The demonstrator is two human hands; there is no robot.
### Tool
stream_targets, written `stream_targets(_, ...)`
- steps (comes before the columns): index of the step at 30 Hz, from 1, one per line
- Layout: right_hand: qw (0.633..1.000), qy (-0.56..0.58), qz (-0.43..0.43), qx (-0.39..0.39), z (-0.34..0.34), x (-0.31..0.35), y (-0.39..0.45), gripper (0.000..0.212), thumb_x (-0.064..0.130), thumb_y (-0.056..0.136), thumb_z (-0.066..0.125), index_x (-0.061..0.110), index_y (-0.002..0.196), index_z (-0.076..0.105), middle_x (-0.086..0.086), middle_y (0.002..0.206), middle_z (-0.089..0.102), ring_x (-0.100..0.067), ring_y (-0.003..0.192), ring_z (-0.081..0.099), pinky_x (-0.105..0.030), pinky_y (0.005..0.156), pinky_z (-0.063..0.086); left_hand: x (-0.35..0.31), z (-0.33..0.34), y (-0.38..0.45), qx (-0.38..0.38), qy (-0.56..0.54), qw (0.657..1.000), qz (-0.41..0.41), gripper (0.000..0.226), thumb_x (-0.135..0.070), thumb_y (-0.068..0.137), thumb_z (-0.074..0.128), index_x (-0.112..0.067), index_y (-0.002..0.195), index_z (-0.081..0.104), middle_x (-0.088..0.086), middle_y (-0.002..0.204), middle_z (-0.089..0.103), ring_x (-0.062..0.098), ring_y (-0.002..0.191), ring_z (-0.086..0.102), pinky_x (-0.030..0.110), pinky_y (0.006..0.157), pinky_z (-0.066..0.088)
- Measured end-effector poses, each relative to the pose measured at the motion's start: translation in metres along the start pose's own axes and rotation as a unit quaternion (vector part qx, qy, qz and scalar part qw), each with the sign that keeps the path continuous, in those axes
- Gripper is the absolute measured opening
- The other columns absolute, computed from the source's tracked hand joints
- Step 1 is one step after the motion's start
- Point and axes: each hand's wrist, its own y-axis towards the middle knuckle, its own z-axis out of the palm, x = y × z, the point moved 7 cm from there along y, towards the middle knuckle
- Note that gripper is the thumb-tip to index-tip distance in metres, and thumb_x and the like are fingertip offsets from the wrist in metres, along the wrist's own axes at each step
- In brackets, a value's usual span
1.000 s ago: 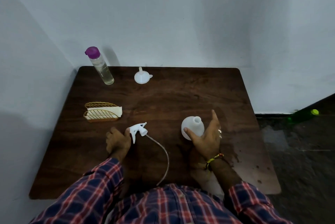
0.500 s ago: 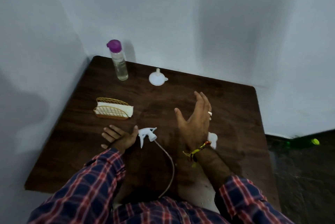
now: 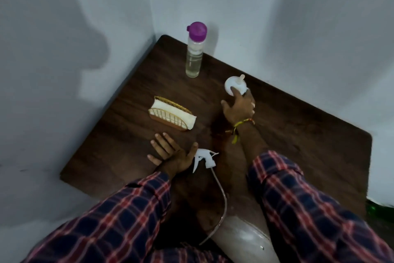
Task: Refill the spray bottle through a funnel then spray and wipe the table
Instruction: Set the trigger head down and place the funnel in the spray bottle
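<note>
White funnel [image 3: 232, 87] sits under the right hand's [image 3: 239, 109] fingertips, grip not clearly closed; left hand [image 3: 170, 154] lies flat, empty, beside the sprayer head [image 3: 204, 157].

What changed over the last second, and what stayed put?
The right hand let go of the white bottle body, which is now out of sight, and reached forward to the funnel, fingers on it. The left hand opened flat beside the spray head. Refill bottle and napkin holder unmoved.
</note>
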Motion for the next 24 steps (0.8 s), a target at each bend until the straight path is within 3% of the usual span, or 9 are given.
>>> stream_targets(3, 0.999, -0.025, 0.014, 0.034, 0.005, 0.004, 0.035, 0.063, 0.047, 0.086, 0.066, 0.037, 0.144, 0.043, -0.018, 0.162, 0.006, -0.041, 0.149, 0.005, -0.052, 0.117, 0.02, -0.006, 0.018, -0.001, 0.068, -0.048, 0.996, 0.013, 0.112, -0.084, 0.081, 0.006, 0.002, 0.149, 0.028, 0.023, 0.152, 0.033, 0.04, 0.14, 0.026, 0.072, 0.101, 0.028)
stream_targets(5, 0.997, -0.046, 0.016, 0.057, 0.01, 0.006, 0.052, 0.067, 0.05, 0.088, 0.062, 0.033, 0.148, 0.037, -0.015, 0.163, 0.002, -0.042, 0.149, 0.002, -0.053, 0.119, 0.017, -0.006, 0.012, 0.001, 0.051, -0.04, 0.998, 0.016, 0.112, -0.085, 0.08, 0.009, 0.001, 0.149, 0.029, 0.021, 0.153, 0.033, 0.04, 0.14, 0.03, 0.069, 0.102, 0.031)
stream_targets(9, 0.999, -0.03, 0.008, 0.041, 0.015, 0.004, 0.063, 0.069, 0.043, 0.089, 0.062, 0.018, 0.148, 0.036, -0.013, 0.161, 0.018, -0.042, 0.146, 0.015, -0.05, 0.118, 0.022, 0.0, 0.014, 0.007, 0.056, 0.062, 0.995, 0.046, 0.11, -0.087, 0.078, 0.012, -0.003, 0.137, 0.052, 0.024, 0.144, 0.045, 0.043, 0.134, 0.031, 0.075, 0.094, 0.027)
stream_targets(11, 1.0, 0.0, 0.009, 0.012, 0.018, 0.002, 0.053, 0.067, 0.039, 0.086, 0.067, 0.014, 0.143, 0.043, -0.015, 0.156, 0.028, -0.042, 0.141, 0.028, -0.048, 0.114, 0.029, -0.001, 0.014, 0.005, 0.071, 0.06, 0.995, 0.032, 0.116, -0.089, 0.076, 0.008, -0.001, 0.145, 0.039, 0.023, 0.152, 0.034, 0.043, 0.139, 0.024, 0.074, 0.102, 0.017)
stream_targets(13, 0.997, 0.064, 0.028, -0.022, 0.02, -0.004, 0.034, 0.066, 0.036, 0.082, 0.073, 0.01, 0.137, 0.051, -0.015, 0.15, 0.037, -0.04, 0.135, 0.038, -0.046, 0.11, 0.034, 0.001, 0.008, 0.001, 0.064, 0.068, 0.995, 0.032, 0.121, -0.092, 0.072, 0.002, -0.003, 0.153, 0.012, 0.019, 0.161, 0.005, 0.039, 0.147, 0.004, 0.068, 0.108, -0.006)
stream_targets(15, 0.988, 0.136, 0.042, -0.061, 0.019, -0.011, 0.009, 0.062, 0.029, 0.078, 0.078, 0.006, 0.132, 0.056, -0.015, 0.144, 0.044, -0.036, 0.132, 0.043, -0.045, 0.11, 0.038, 0.004, 0.011, 0.0, 0.081, 0.078, 0.992, 0.053, 0.124, -0.094, 0.065, -0.001, -0.008, 0.155, 0.0, 0.014, 0.157, -0.021, 0.036, 0.144, -0.02, 0.061, 0.102, -0.025)
stream_targets(19, 0.971, 0.203, 0.037, -0.125, 0.006, -0.015, -0.038, 0.056, 0.019, 0.075, 0.08, 0.007, 0.126, 0.06, -0.015, 0.14, 0.05, -0.032, 0.131, 0.047, -0.049, 0.109, 0.041, -0.002, 0.001, -0.008, 0.063, 0.026, 0.997, 0.034, 0.12, -0.091, 0.069, -0.004, -0.004, 0.151, 0.003, 0.017, 0.159, 0.002, 0.037, 0.145, 0.002, 0.065, 0.109, -0.01)
stream_targets(22, 0.966, 0.209, 0.023, -0.152, -0.018, -0.003, -0.067, 0.061, 0.024, 0.069, 0.085, 0.013, 0.124, 0.06, -0.01, 0.139, 0.051, -0.028, 0.129, 0.05, -0.045, 0.107, 0.044, 0.002, -0.008, -0.012, 0.093, 0.053, 0.994, 0.031, 0.119, -0.091, 0.068, 0.003, -0.007, 0.148, -0.018, 0.016, 0.158, -0.015, 0.035, 0.145, -0.014, 0.066, 0.11, -0.006)
stream_targets(24, 0.964, 0.213, 0.003, -0.161, -0.04, 0.005, -0.088, 0.07, 0.025, 0.062, 0.089, 0.015, 0.124, 0.058, -0.007, 0.136, 0.052, -0.025, 0.124, 0.052, -0.042, 0.104, 0.045, 0.003, -0.01, -0.012, 0.126, 0.064, 0.989, 0.049, 0.114, -0.086, 0.076, 0.017, -0.006, 0.149, -0.021, 0.016, 0.158, -0.024, 0.036, 0.145, -0.02, 0.065, 0.112, -0.005)
